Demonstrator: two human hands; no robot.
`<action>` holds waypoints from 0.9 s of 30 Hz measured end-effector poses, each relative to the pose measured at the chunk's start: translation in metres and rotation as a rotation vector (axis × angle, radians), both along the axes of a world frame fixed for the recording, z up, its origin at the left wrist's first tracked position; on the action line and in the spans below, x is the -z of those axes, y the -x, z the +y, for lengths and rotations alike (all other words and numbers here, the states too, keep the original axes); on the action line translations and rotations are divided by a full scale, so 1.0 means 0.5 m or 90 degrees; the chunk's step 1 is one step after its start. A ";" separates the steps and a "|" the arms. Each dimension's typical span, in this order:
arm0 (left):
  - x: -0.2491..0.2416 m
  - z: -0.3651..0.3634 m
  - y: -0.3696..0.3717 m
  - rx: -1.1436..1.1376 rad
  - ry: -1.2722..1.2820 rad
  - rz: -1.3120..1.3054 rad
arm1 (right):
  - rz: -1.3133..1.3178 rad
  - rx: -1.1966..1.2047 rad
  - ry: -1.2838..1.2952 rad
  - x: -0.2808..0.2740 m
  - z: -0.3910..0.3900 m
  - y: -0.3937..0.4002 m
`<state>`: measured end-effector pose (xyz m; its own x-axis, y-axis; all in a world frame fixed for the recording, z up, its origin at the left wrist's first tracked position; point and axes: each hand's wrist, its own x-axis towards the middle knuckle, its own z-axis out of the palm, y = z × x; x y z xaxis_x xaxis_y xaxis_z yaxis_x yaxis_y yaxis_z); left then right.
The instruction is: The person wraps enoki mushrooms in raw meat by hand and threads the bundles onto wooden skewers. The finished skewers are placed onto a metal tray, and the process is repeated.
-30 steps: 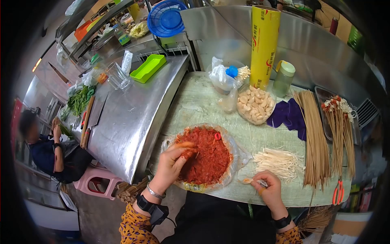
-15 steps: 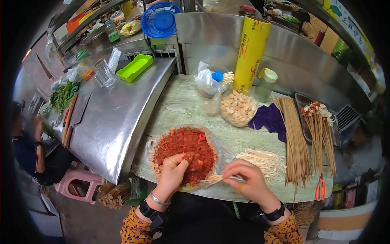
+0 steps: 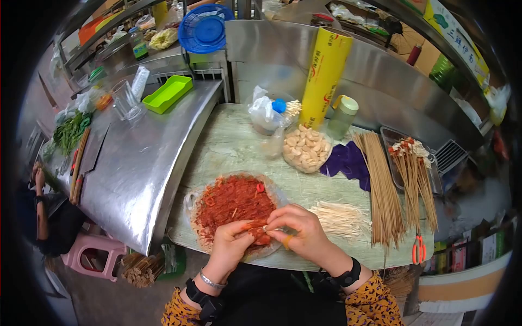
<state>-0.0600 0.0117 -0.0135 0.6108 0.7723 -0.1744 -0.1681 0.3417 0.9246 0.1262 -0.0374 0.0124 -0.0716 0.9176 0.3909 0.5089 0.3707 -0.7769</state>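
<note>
Over the near edge of a bag of red marinated meat (image 3: 234, 198), my two hands meet fingertip to fingertip. My left hand (image 3: 231, 242) is closed, pinching a slice of red meat (image 3: 256, 231). My right hand (image 3: 299, 231) pinches a small bunch of enoki mushrooms against that slice; the fingers mostly hide the bunch. Just right of my right hand lies a loose pile of enoki mushrooms (image 3: 340, 220). Beyond it stands a tub of peeled garlic cloves (image 3: 307, 149).
Bamboo skewers (image 3: 375, 185) lie right of the pile, beside a tray of filled skewers (image 3: 410, 163) and orange-handled scissors (image 3: 418, 249). A yellow cling-film roll (image 3: 324, 76) stands behind. On the steel counter (image 3: 147, 157) rests a cleaver (image 3: 93, 149). Another person (image 3: 46, 212) sits far left.
My right hand has moved left with the enoki bunch, from beside the meat bag to the slice in my left hand. The view has shifted slightly.
</note>
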 end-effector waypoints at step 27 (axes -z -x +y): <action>0.042 0.019 -0.022 -0.169 -0.157 0.074 | -0.332 0.657 0.554 0.066 -0.118 -0.606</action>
